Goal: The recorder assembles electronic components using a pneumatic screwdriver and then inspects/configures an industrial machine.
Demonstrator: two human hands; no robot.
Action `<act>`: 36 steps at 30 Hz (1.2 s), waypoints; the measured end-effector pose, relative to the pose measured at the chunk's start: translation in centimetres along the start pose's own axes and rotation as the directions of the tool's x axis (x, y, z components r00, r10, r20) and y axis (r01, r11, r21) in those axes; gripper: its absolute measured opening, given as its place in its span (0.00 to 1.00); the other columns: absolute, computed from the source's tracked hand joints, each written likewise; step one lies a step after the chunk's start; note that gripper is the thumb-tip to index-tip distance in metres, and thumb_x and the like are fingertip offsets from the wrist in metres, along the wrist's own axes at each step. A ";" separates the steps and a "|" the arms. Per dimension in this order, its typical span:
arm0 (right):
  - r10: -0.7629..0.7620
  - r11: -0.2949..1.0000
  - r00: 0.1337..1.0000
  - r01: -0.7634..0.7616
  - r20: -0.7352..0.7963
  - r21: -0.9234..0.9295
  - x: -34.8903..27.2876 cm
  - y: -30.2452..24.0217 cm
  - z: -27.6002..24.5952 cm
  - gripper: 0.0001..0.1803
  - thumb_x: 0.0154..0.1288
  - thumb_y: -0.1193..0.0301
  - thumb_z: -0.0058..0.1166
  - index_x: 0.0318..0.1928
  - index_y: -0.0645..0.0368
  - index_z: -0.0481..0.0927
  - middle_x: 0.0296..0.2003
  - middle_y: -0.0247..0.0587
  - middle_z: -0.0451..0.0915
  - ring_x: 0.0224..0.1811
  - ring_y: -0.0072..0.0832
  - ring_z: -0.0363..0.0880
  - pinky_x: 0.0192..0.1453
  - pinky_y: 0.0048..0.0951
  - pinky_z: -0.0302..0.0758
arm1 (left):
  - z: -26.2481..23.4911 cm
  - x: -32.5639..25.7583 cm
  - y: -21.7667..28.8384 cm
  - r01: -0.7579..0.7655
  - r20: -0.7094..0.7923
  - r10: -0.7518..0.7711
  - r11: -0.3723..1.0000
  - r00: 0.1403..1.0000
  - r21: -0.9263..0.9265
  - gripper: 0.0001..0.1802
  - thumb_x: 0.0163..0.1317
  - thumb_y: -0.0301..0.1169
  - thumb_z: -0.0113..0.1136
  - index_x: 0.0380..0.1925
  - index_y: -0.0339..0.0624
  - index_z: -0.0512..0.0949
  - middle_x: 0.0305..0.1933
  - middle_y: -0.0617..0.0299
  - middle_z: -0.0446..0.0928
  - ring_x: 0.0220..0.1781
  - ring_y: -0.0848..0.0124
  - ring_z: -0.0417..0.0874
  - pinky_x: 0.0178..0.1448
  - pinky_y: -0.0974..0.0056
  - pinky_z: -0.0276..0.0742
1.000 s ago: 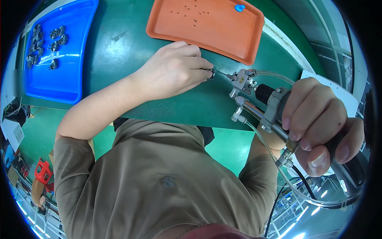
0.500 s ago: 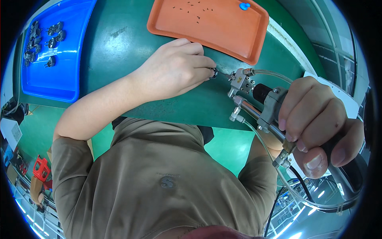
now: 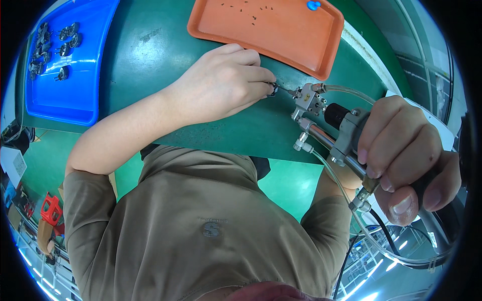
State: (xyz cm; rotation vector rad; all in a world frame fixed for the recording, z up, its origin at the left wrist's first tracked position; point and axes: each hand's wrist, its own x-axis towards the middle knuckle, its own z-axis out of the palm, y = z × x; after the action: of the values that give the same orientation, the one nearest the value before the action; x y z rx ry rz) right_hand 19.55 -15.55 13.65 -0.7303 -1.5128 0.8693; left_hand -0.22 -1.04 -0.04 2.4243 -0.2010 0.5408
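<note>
My left hand [image 3: 228,85] is closed over the green work surface, its thumb and fingertips pinching a small dark metal part [image 3: 273,90]. The fingers hide most of that part. My right hand [image 3: 406,155] wraps round a dispensing gun [image 3: 346,133] with a metal head, a steel tube and clear hoses. A thin needle [image 3: 285,90] sticks out from the gun's head towards the small part. Its tip is at or very near the part; whether they touch I cannot tell.
A blue tray [image 3: 60,108] at the left holds several dark metal parts [image 3: 62,73]. Beyond my left hand is an orange tray [image 3: 281,37] with tiny dark pieces and a blue knob-like item [image 3: 314,5]. A clear hose [image 3: 346,89] runs from the gun's head.
The whole view has shifted slightly. A little more of the needle shows between the gun's head and the part. Both hands keep their holds.
</note>
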 end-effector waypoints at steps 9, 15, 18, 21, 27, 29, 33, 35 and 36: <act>0.089 0.986 0.993 -0.099 -0.083 -0.137 1.4 -0.3 2.2 0.13 0.72 0.76 0.54 0.48 0.47 0.66 0.25 0.33 0.70 0.22 0.25 0.71 0.28 0.31 0.73 | -0.4 0.4 0.2 -0.028 0.026 0.027 1.000 0.999 0.007 0.10 0.53 0.29 0.71 0.36 0.42 0.89 0.48 0.65 0.87 0.45 0.65 0.82 0.51 0.59 0.79; 0.141 0.977 0.951 -0.179 -0.273 -0.116 0.8 -2.5 2.8 0.13 0.72 0.72 0.51 0.54 0.48 0.70 0.27 0.32 0.69 0.26 0.25 0.68 0.35 0.33 0.68 | 0.0 0.3 0.3 -0.031 -0.007 0.031 1.000 1.000 -0.008 0.09 0.54 0.29 0.71 0.36 0.42 0.89 0.47 0.65 0.87 0.45 0.65 0.82 0.52 0.58 0.79; 0.049 0.994 0.968 -0.072 -0.248 -0.085 -0.5 -4.2 1.1 0.15 0.73 0.69 0.51 0.58 0.47 0.74 0.30 0.29 0.73 0.28 0.22 0.71 0.35 0.29 0.66 | 0.1 0.2 0.5 -0.028 -0.015 0.028 1.000 1.000 -0.008 0.09 0.53 0.28 0.72 0.36 0.42 0.88 0.48 0.65 0.87 0.45 0.64 0.82 0.52 0.58 0.79; 0.123 0.985 0.986 -0.135 -0.111 -0.108 0.1 -5.0 0.3 0.15 0.75 0.67 0.51 0.60 0.46 0.74 0.31 0.29 0.74 0.30 0.22 0.73 0.35 0.29 0.68 | -0.1 0.1 0.1 -0.026 -0.010 0.026 1.000 1.000 -0.001 0.10 0.53 0.28 0.73 0.36 0.42 0.88 0.48 0.65 0.86 0.45 0.64 0.82 0.52 0.58 0.80; 0.039 0.998 0.986 -0.046 -0.164 -0.039 -1.4 -3.6 0.5 0.13 0.75 0.67 0.54 0.57 0.46 0.74 0.30 0.29 0.74 0.29 0.22 0.74 0.36 0.29 0.69 | 0.3 0.1 0.0 -0.028 -0.026 0.028 0.999 0.999 -0.026 0.11 0.52 0.29 0.74 0.37 0.42 0.89 0.48 0.66 0.87 0.45 0.65 0.82 0.52 0.58 0.80; 0.088 0.994 0.989 -0.096 -0.116 -0.061 -0.6 -3.7 0.4 0.13 0.74 0.67 0.56 0.57 0.45 0.74 0.30 0.29 0.75 0.29 0.22 0.75 0.36 0.29 0.69 | 0.4 0.0 0.1 -0.023 -0.033 0.022 0.999 0.999 -0.024 0.11 0.52 0.29 0.74 0.37 0.42 0.89 0.48 0.66 0.87 0.45 0.65 0.82 0.52 0.58 0.80; 0.071 0.992 0.980 -0.088 -0.185 -0.087 -0.2 -3.0 1.9 0.13 0.72 0.67 0.58 0.55 0.45 0.75 0.28 0.27 0.75 0.28 0.21 0.75 0.34 0.27 0.70 | 0.5 0.1 0.0 -0.018 -0.035 0.017 1.000 0.999 -0.024 0.10 0.53 0.29 0.73 0.37 0.42 0.89 0.48 0.66 0.87 0.45 0.65 0.82 0.52 0.58 0.81; 0.058 0.990 0.972 -0.085 -0.229 -0.109 -0.2 -2.7 2.4 0.13 0.71 0.66 0.60 0.53 0.44 0.76 0.28 0.25 0.75 0.27 0.20 0.75 0.33 0.25 0.70 | 0.4 0.0 0.0 -0.020 -0.037 0.019 0.999 0.999 -0.025 0.11 0.53 0.29 0.73 0.37 0.42 0.89 0.48 0.66 0.87 0.45 0.65 0.82 0.52 0.58 0.81; 0.061 0.990 0.971 -0.087 -0.231 -0.107 -0.2 -2.6 2.1 0.13 0.71 0.66 0.60 0.53 0.44 0.76 0.28 0.25 0.75 0.27 0.20 0.75 0.33 0.25 0.70 | 0.4 0.0 -0.1 -0.024 -0.039 0.023 0.999 0.999 -0.026 0.11 0.53 0.29 0.73 0.37 0.42 0.88 0.48 0.66 0.87 0.45 0.65 0.82 0.52 0.58 0.81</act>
State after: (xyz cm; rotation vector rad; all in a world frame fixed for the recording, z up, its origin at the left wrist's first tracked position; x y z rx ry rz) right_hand 17.59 -17.34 15.69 -0.9446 -1.3455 0.7296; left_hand -0.11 -1.22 -0.38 2.3866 -0.2185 0.5913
